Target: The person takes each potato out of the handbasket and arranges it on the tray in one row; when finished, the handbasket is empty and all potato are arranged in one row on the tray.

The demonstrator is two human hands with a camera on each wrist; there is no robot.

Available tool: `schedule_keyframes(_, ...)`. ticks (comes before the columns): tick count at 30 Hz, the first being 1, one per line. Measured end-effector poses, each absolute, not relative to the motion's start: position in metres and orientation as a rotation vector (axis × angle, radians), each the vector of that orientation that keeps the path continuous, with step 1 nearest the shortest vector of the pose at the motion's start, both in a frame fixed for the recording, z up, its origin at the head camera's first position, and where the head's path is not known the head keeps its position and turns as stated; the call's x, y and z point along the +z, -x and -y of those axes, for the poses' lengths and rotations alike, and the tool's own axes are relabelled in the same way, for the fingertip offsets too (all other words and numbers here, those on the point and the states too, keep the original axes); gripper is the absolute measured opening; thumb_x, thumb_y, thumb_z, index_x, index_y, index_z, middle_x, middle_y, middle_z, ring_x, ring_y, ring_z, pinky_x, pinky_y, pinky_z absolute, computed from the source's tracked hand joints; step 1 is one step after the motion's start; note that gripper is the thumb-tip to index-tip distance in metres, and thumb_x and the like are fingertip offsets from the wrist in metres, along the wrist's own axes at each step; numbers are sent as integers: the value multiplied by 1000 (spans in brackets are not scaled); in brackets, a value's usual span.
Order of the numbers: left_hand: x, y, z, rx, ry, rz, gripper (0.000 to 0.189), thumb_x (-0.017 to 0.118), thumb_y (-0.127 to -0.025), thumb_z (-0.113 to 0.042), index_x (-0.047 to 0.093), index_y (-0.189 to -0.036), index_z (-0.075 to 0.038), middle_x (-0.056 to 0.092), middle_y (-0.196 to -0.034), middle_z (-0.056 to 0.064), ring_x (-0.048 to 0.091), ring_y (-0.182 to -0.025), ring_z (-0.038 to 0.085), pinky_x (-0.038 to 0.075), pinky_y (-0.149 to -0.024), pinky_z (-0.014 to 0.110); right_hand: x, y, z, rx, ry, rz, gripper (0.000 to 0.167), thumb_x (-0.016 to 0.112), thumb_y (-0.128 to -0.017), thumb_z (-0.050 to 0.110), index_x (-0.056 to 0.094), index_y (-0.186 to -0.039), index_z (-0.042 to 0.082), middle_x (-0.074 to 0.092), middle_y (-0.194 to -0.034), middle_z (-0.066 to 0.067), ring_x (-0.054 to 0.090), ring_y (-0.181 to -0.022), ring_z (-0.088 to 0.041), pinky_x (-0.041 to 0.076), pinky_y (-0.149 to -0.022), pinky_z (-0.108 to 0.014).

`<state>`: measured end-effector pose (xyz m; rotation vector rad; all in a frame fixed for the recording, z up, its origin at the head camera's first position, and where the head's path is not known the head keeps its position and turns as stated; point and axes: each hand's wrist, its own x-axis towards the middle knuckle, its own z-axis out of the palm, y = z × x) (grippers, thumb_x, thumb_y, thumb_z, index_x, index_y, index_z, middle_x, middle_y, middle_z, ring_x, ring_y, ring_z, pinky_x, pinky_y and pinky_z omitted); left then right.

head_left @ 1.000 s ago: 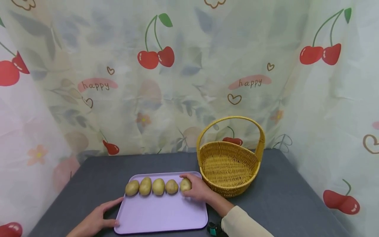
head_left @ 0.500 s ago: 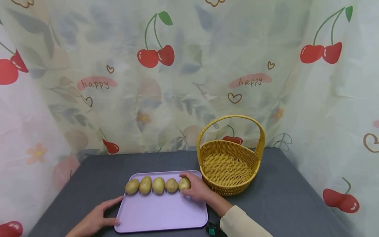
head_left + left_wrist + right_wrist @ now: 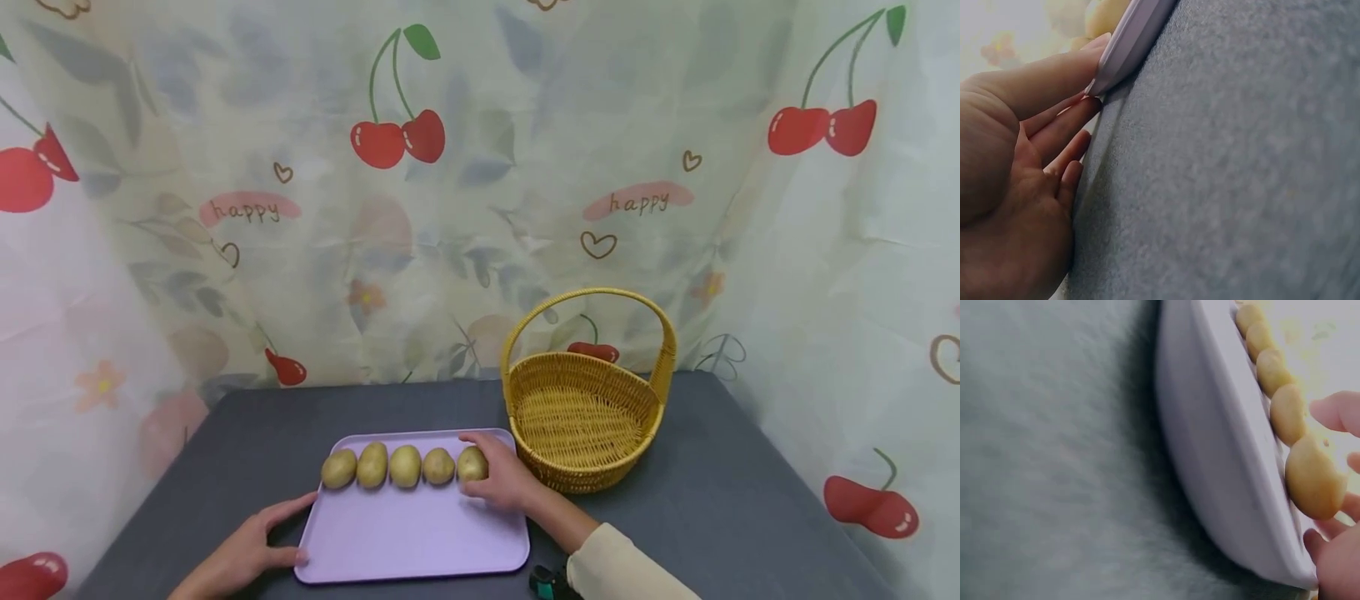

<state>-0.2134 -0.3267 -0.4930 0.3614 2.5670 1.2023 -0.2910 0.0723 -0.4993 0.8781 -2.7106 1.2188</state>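
A row of several potatoes (image 3: 405, 467) lies along the far side of a lilac tray (image 3: 412, 537). My right hand (image 3: 504, 477) is around the rightmost potato (image 3: 472, 463), its thumb on the near side and its fingers on the far side. In the right wrist view a gap shows between this potato (image 3: 1315, 478) and the index finger. My left hand (image 3: 251, 546) touches the tray's left edge, fingers extended, thumb and index finger spread apart. In the left wrist view the thumb tip meets the tray rim (image 3: 1125, 47).
A yellow wicker basket (image 3: 581, 417) with a tall handle stands just right of the tray, behind my right forearm. Dark grey cloth (image 3: 720, 500) covers the table. A printed curtain (image 3: 480, 208) hangs close behind and at both sides. A black object (image 3: 550, 581) lies below the tray's right corner.
The rightmost potato shifted left towards its neighbour, then slightly back right, with my right hand around it. My left hand stays at the tray's edge. The head view has shifted slightly.
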Motion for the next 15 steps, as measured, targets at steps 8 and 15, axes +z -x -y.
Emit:
schedule_keyframes(8, -490, 216, 330, 1227, -335, -2608, 69, 74, -86, -29, 47, -144, -5, 46, -143, 22, 36, -131, 47, 28, -99, 70, -488, 259, -95, 1238, -863, 2624, 71, 76, -76, 11, 46, -140, 5, 48, -139, -13, 43, -129, -30, 36, -106, -49)
schedule_keyframes(15, -483, 212, 332, 1261, -273, -2708, 62, 71, -88, -31, 51, -140, -2, 54, -137, 17, 46, -128, 38, 42, -100, 48, -476, 221, -140, 1418, -1010, 2577, 51, 73, -84, 8, 54, -131, 2, 58, -128, -12, 57, -114, -32, 49, -94, -40)
